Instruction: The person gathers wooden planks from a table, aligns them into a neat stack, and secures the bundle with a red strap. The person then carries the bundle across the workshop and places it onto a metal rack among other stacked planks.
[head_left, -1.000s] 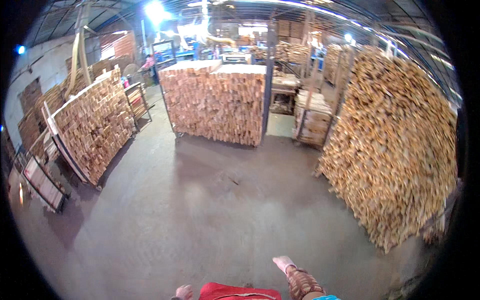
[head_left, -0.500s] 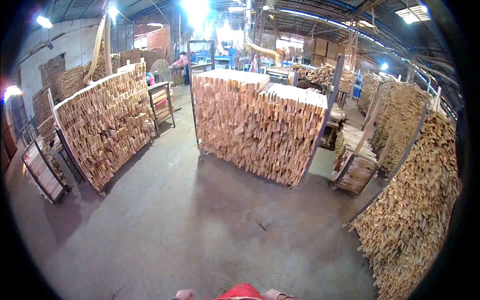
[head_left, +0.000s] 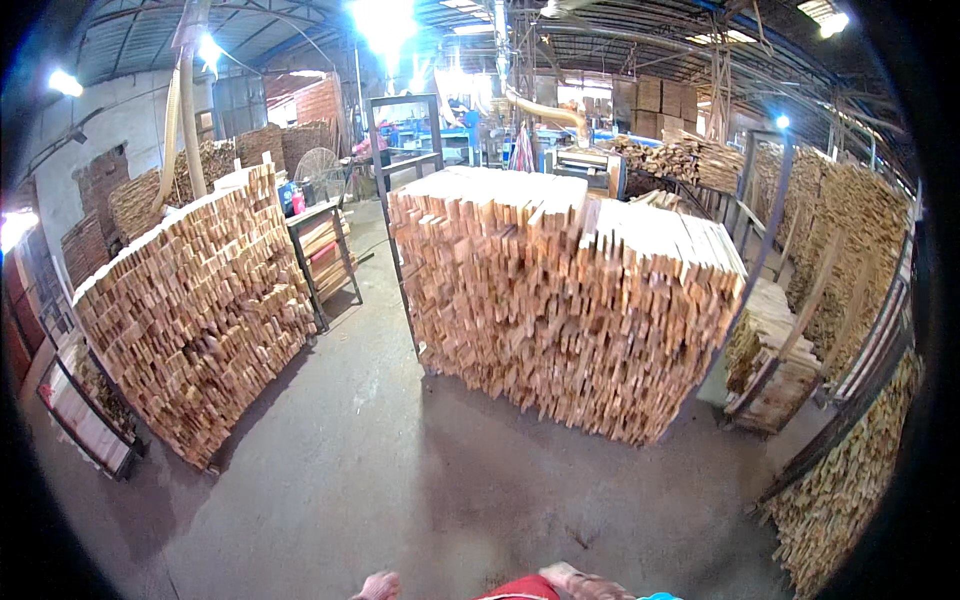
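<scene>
My left hand (head_left: 380, 586) shows at the lower edge, small and smeared, touching nothing that I can see. Right of it, my right hand (head_left: 562, 574) is beside a red cloth (head_left: 525, 589) at my front; its fingers cannot be made out. A bit of something light blue (head_left: 660, 596) peeks in by the right forearm. Ahead of both hands, some way off, stands a large stack of short wooden slats (head_left: 560, 310), packed end-on between dark metal posts. Its top is pale and runs in two levels.
Another slat stack (head_left: 205, 320) stands at left, with a low rack (head_left: 90, 410) beside it. A small table (head_left: 325, 250) and a fan (head_left: 318, 172) are behind. More slats (head_left: 850, 475) line the right side, near a cart of boards (head_left: 775, 370). Grey concrete floor (head_left: 340, 500) lies between.
The stacks look larger and nearer as I have moved forward. The middle stack has shifted right in view, and less of the near right pile shows. Both hands remain low.
</scene>
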